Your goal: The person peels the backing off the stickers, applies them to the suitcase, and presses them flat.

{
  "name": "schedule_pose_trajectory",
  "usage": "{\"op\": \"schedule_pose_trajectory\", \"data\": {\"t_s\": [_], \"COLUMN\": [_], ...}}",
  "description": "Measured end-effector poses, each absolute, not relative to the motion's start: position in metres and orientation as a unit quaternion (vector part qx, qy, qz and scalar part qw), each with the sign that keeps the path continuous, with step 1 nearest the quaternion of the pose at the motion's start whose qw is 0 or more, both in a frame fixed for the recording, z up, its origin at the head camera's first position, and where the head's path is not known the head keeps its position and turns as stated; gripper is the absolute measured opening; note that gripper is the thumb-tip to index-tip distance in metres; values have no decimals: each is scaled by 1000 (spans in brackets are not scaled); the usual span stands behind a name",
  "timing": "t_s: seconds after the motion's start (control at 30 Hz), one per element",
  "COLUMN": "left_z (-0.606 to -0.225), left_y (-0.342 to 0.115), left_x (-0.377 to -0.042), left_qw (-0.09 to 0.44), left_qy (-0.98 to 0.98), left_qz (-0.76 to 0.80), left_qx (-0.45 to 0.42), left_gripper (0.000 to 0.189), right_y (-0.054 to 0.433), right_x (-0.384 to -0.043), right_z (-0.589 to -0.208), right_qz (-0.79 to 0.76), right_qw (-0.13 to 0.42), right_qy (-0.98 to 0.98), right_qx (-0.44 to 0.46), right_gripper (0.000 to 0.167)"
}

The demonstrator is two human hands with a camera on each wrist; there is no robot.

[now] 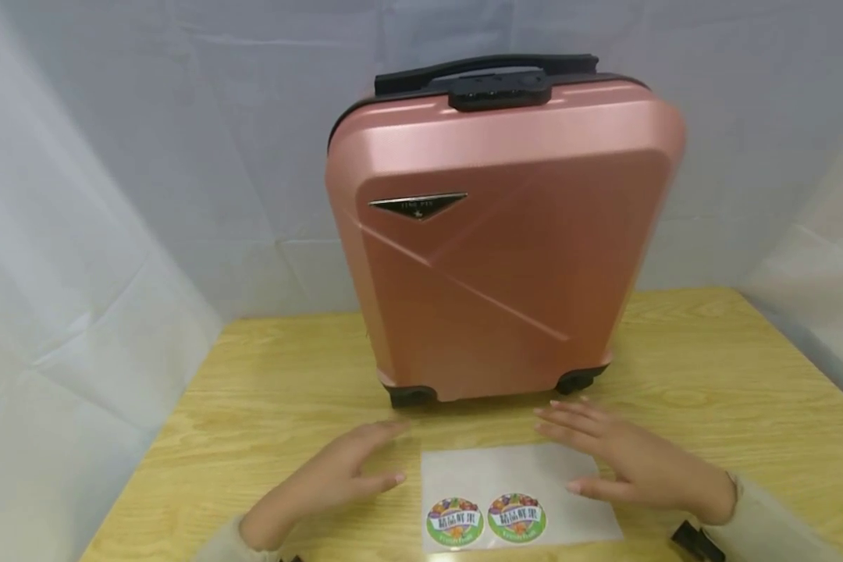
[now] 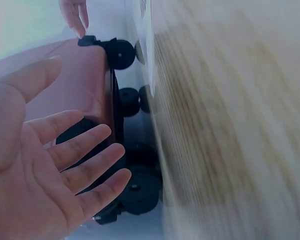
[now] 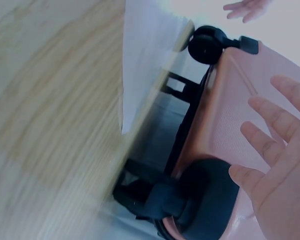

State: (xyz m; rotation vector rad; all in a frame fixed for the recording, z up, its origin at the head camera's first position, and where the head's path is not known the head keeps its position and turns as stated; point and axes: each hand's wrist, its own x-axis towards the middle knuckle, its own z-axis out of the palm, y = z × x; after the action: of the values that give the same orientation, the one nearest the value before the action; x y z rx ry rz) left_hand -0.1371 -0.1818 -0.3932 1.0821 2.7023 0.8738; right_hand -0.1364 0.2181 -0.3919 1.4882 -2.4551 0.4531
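Observation:
A pink hard-shell suitcase [image 1: 506,265] stands upright on the wooden table, its black handle [image 1: 488,70] on top and black wheels at the bottom. In front of it lies a white sheet [image 1: 562,499] with two round fruit stickers, one sticker [image 1: 455,522] left of the other sticker [image 1: 517,517]. My left hand [image 1: 344,476] is left of the sheet, fingers extended, holding nothing. On the other side, my right hand [image 1: 618,457] hovers by the sheet's right part with fingers spread and nothing in it. Both wrist views show the palms before the suitcase's wheels [image 2: 121,54].
The wooden table [image 1: 267,390] extends on both sides of the suitcase. Pale cloth [image 1: 147,156] hangs behind and around it. A dark strap [image 1: 698,541] sits by the right sleeve.

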Motion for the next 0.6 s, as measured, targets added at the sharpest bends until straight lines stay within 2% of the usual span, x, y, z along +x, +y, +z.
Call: {"op": "schedule_pose_trajectory", "data": {"t_s": [0.33,0.6], "left_z": [-401,-403], "left_y": [-171,-165], "left_x": [-132,-132], "left_qw": [115,155], "left_qy": [852,833], "left_qz": [357,408], "left_qx": [365,340], "left_gripper": [58,60], "right_y": [201,189], "right_x": [-137,-139], "right_z": [-393,-396], "right_qz": [170,164], "right_qw": [174,162], "right_qy": [-799,-792], "right_qx": [550,565], "right_gripper": [64,62]}}
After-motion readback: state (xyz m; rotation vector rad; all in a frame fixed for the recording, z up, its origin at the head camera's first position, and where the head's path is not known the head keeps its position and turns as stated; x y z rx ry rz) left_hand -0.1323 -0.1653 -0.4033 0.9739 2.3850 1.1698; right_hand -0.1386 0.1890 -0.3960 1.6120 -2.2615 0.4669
